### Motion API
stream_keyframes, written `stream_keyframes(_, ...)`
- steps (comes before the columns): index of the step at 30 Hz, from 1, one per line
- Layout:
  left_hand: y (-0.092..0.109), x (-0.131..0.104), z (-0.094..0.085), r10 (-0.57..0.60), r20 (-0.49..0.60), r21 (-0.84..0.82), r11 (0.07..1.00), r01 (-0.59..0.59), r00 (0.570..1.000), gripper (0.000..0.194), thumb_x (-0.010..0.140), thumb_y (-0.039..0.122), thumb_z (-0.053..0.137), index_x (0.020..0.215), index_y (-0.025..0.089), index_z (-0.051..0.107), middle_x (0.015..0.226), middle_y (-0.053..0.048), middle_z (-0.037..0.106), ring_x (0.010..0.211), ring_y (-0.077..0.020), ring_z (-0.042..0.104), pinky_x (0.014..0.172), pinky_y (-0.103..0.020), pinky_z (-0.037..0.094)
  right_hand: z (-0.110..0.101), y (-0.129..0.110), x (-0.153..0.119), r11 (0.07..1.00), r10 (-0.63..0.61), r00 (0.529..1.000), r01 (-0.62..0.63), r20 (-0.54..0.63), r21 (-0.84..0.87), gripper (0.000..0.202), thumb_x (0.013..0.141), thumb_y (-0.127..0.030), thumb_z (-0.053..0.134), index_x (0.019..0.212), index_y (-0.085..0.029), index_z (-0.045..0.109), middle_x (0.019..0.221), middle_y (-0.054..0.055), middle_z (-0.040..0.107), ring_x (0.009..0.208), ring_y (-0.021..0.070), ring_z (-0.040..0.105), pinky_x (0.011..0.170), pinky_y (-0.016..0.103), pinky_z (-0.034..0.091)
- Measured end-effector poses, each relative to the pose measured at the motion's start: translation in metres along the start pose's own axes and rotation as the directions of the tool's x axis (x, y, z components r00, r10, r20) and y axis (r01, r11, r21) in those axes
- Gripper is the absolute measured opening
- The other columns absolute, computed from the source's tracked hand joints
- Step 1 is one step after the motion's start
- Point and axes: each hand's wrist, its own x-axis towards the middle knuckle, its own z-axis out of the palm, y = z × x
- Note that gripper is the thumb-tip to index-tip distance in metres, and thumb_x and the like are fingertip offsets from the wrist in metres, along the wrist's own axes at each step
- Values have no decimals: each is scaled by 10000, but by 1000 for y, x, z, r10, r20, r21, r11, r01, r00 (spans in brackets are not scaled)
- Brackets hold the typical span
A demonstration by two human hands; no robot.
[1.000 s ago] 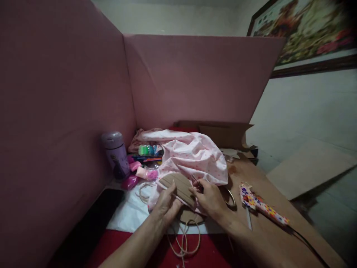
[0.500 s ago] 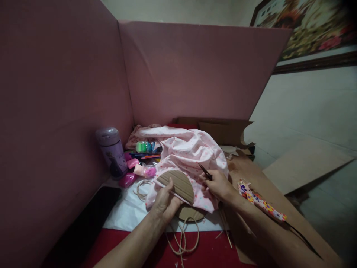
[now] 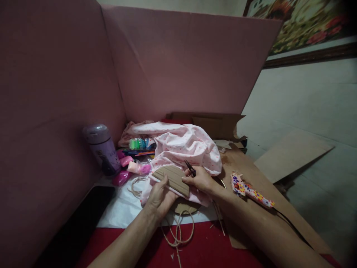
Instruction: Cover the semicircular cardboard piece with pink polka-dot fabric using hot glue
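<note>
Head view, left hand (image 3: pixel 160 199): thumb over card (image 3: pixel 173 178), fingers under; closed grip.
Head view, right hand (image 3: pixel 202 180): fingers closed round dark tool (image 3: pixel 190 168), kind unclear; thumb at card's right edge.
Card: half-round, mid-scene, tilted; cloth (image 3: pixel 186 143) beneath, bunched towards 12.
Disc (image 3: pixel 185 206): from card, 5 o'clock.
Twine (image 3: pixel 178 243): loose loops, 6 o'clock.
Glue gun (image 3: pixel 252 194): 3 to 4 o'clock, near right forearm.
Tool risk: tip close to cloth; a slip could snag it.
Card risk: hard thumb pressure could crease it.
Forearm risk: sideways sweep could knock glue gun.
</note>
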Motion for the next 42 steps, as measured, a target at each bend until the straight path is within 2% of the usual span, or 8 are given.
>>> stream_keyframes(6, 0, -3, 4, 13, -18, -1, 1000, -13, 1000, 407, 870, 263, 434, 1248, 114, 423, 973, -135, 678, 958, -282, 608, 907, -538, 386, -3, 6, 4, 997, -48, 999, 49, -16, 57, 54, 627, -160, 615, 672, -133, 606, 617, 8, 612, 549, 126, 539, 509, 224, 408)
stream_keyframes(12, -2, -5, 6, 4, 19, 34, 999, -5, 1000, 397, 867, 288, 437, 1218, 105, 455, 954, -153, 675, 984, -297, 593, 903, -554, 379, -3, 17, 7, 994, -94, 994, 97, -49, 55, 76, 649, -187, 587, 704, -137, 603, 615, 12, 609, 597, 151, 558, 546, 246, 428)
stream_keyframes(16, -4, -6, 4, 28, 27, 38, 999, -29, 999, 364, 854, 230, 463, 1203, 127, 474, 939, -133, 679, 942, -289, 611, 892, -564, 385, -2, 21, 8, 993, -114, 992, 116, -50, 37, 105, 642, -193, 593, 732, -140, 608, 696, 29, 638, 657, 166, 576, 615, 268, 444)
stream_keyframes(22, -7, -5, -1, 8, 21, 62, 998, -9, 1000, 319, 848, 207, 475, 1142, 91, 517, 970, -159, 676, 994, -299, 591, 893, -540, 400, -1, 22, 4, 992, -125, 991, 125, -52, -14, 114, 643, -187, 583, 744, -143, 614, 733, 39, 648, 704, 183, 583, 657, 278, 439)
stream_keyframes(30, -10, -4, -7, -22, -108, 43, 999, 27, 994, 336, 792, 49, 489, 1126, 41, 521, 807, -134, 706, 881, -261, 643, 909, -498, 411, 2, 27, 3, 987, -141, 989, 138, -41, -85, 106, 666, -209, 588, 753, -160, 622, 743, 26, 655, 721, 186, 591, 656, 269, 428)
stream_keyframes(37, -13, -2, -9, -9, -138, 4, 1000, 9, 990, 260, 798, 99, 509, 1051, 49, 550, 837, -146, 700, 934, -276, 624, 918, -500, 404, 1, 29, 5, 977, -169, 986, 166, -9, -133, 94, 678, -218, 590, 755, -176, 624, 732, 9, 652, 707, 171, 584, 642, 250, 418)
stream_keyframes(42, -12, -2, -7, -13, -137, 0, 1000, 13, 990, 240, 807, 106, 497, 1038, 70, 551, 832, -129, 694, 902, -272, 632, 913, -512, 404, 0, 25, 2, 973, -175, 985, 172, -9, -151, 80, 687, -217, 581, 740, -174, 624, 729, 12, 645, 705, 169, 575, 640, 249, 417)
